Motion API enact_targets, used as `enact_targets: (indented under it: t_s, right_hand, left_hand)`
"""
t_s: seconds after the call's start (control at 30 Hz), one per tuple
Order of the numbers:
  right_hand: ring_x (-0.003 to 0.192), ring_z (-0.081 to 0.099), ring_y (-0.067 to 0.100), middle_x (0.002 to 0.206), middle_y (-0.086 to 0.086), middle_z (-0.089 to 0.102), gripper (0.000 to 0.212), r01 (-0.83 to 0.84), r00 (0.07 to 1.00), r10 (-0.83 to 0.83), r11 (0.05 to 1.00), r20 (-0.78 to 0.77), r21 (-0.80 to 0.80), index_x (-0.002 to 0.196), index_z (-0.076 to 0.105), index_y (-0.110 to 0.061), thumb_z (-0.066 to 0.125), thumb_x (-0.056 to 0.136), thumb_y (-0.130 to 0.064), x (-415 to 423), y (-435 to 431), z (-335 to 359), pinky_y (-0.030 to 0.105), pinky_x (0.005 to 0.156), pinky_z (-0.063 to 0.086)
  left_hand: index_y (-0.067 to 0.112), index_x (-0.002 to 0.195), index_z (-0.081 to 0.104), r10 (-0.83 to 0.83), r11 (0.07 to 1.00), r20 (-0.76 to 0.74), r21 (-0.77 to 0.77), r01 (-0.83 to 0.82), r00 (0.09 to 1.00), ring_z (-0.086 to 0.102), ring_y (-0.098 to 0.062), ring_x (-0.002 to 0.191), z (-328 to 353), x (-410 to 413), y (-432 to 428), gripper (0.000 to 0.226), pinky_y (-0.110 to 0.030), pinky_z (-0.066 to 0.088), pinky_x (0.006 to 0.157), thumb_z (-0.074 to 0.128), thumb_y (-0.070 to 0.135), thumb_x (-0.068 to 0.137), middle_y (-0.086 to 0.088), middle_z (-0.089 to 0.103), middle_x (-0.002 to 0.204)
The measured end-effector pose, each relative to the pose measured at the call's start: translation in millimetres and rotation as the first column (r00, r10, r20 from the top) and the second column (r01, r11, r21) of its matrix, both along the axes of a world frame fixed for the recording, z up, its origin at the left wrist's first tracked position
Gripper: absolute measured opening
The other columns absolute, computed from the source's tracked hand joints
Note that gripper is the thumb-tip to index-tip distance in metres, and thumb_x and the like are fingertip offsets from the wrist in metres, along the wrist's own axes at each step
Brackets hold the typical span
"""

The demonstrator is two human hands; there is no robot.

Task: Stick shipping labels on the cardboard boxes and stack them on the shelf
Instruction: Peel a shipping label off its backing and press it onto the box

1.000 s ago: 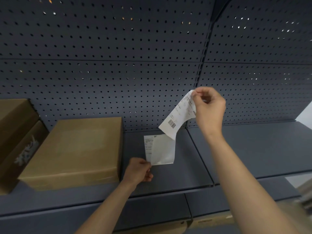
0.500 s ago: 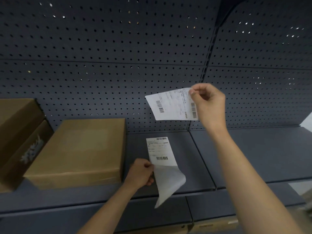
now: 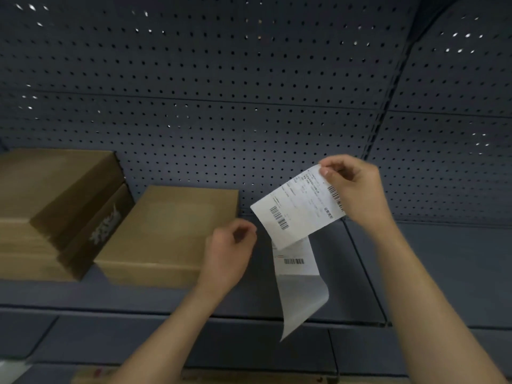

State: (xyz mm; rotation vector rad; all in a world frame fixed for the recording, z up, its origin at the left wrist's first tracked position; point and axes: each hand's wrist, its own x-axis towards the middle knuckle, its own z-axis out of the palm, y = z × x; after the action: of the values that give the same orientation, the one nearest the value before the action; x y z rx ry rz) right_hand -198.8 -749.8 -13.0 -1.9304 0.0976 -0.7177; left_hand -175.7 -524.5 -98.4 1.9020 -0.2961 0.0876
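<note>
My right hand [image 3: 353, 189] pinches the top right corner of a peeled white shipping label [image 3: 296, 207] with barcodes, holding it tilted in the air above the shelf. Below it the label strip [image 3: 295, 263] lies on the shelf, and its bare backing paper [image 3: 302, 303] curls down over the front edge. My left hand [image 3: 228, 249] hovers with loosely curled fingers just left of the strip, holding nothing, beside the right end of a flat cardboard box [image 3: 171, 231] with a bare top.
The grey metal shelf [image 3: 429, 273] runs left to right, backed by a perforated panel [image 3: 249, 106]. A stack of two cardboard boxes [image 3: 55, 203] stands at the far left, touching the flat box. A lower shelf edge [image 3: 249, 347] sits underneath.
My left hand has let go of the label strip and moved up toward the flat box. My right hand has lowered the peeled label and tilted it.
</note>
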Motion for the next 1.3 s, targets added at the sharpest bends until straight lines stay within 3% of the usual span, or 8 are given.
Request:
enact_targets:
  t_s: [0.1, 0.3, 0.47, 0.67, 0.87, 1.0, 1.13, 1.3]
  right_hand:
    - [0.068, 0.061, -0.002, 0.082, -0.008, 0.068, 0.021, -0.078, 0.996, 0.077, 0.997, -0.044, -0.03, 0.086, 0.07, -0.028, 0.064, 0.094, -0.01, 7.1, 5.8, 0.7, 0.012, 0.061, 0.047]
    - [0.07, 0.063, -0.002, 0.08, -0.011, 0.069, 0.023, -0.257, 0.962, 0.252, 0.966, -0.103, -0.042, 0.085, 0.071, -0.026, 0.065, 0.092, -0.005, 24.7, 33.5, -3.3, 0.011, 0.062, 0.047]
    - [0.075, 0.066, 0.006, 0.084, -0.005, 0.071, 0.017, -0.32, 0.94, 0.309, 0.946, -0.146, -0.057, 0.088, 0.072, -0.025, 0.067, 0.092, -0.009, 42.2, 60.3, -2.2, 0.015, 0.065, 0.051]
    - [0.075, 0.066, 0.005, 0.085, -0.007, 0.071, 0.015, -0.291, 0.946, 0.279, 0.955, -0.164, -0.053, 0.09, 0.073, -0.025, 0.068, 0.091, -0.011, 64.4, 95.8, 5.3, 0.018, 0.066, 0.053]
    - [0.103, 0.062, 0.002, 0.116, -0.006, 0.065, 0.027, -0.102, 0.993, 0.1, 0.994, -0.066, -0.028, 0.118, 0.068, -0.027, 0.07, 0.091, -0.019, 86.3, 136.2, 0.9, 0.011, 0.082, 0.05]
    - [0.091, 0.067, -0.001, 0.099, -0.003, 0.073, 0.023, 0.033, 0.994, -0.02, 0.992, -0.111, 0.12, 0.108, 0.073, -0.012, 0.061, 0.097, -0.027, 85.7, 158.6, -15.3, 0.019, 0.084, 0.055]
    - [0.076, 0.067, 0.02, 0.09, 0.013, 0.074, 0.032, 0.02, 0.963, 0.076, 0.936, -0.259, 0.351, 0.094, 0.073, -0.004, 0.06, 0.096, -0.033, 82.0, 188.4, -41.5, 0.034, 0.075, 0.056]
    - [0.086, 0.069, 0.022, 0.095, 0.005, 0.077, 0.018, -0.069, 0.941, 0.199, 0.905, -0.273, 0.42, 0.098, 0.075, -0.009, 0.066, 0.092, -0.024, 81.0, 209.9, -54.0, 0.034, 0.079, 0.054]
  left_hand:
    - [0.024, 0.09, 0.071, 0.083, 0.995, 0.052, -0.061, -0.08, 0.995, 0.062, 0.002, 0.073, 19.6, 15.6, 14.2, 0.017, -0.016, 0.047, 0.072, 0.063, 0.01, 0.088, 0.013, 0.071, 0.081]
    - [0.022, 0.094, 0.073, -0.02, 0.999, 0.03, -0.026, 0.021, 0.999, 0.063, 0.002, 0.082, 46.7, 34.0, 32.3, 0.013, -0.005, 0.046, 0.075, 0.066, 0.012, 0.09, 0.01, 0.073, 0.089]
    - [0.018, 0.089, 0.077, -0.103, 0.993, 0.019, 0.06, 0.102, 0.994, 0.069, -0.006, 0.083, 42.6, 46.1, 50.2, 0.008, -0.019, 0.053, 0.077, 0.072, 0.023, 0.088, 0.009, 0.076, 0.085]
    - [0.015, 0.081, 0.075, -0.18, 0.984, 0.014, 0.016, 0.179, 0.984, 0.07, -0.006, 0.071, 38.0, 62.5, 84.2, 0.013, -0.017, 0.052, 0.062, 0.067, 0.015, 0.092, 0.008, 0.076, 0.078]
    - [0.01, 0.087, 0.076, -0.196, 0.968, -0.088, -0.178, 0.178, 0.977, 0.074, -0.015, 0.08, 36.1, 90.3, 125.5, 0.01, -0.027, 0.059, 0.073, 0.069, 0.015, 0.09, 0.0, 0.077, 0.084]
    - [0.007, 0.093, 0.076, -0.155, 0.937, -0.165, -0.336, 0.092, 0.974, 0.074, -0.017, 0.086, 31.0, 108.5, 154.7, 0.012, -0.031, 0.06, 0.078, 0.069, 0.016, 0.09, -0.003, 0.078, 0.092]
    - [0.008, 0.094, 0.076, -0.144, 0.898, -0.246, -0.44, 0.022, 0.958, 0.074, -0.022, 0.092, 21.3, 124.6, 173.2, 0.011, -0.045, 0.057, 0.089, 0.07, 0.016, 0.089, -0.005, 0.077, 0.097]
    - [0.01, 0.095, 0.076, -0.157, 0.898, -0.312, -0.439, 0.004, 0.937, 0.073, -0.021, 0.095, 12.6, 130.0, 178.1, 0.013, -0.047, 0.057, 0.091, 0.07, 0.019, 0.089, -0.003, 0.077, 0.099]
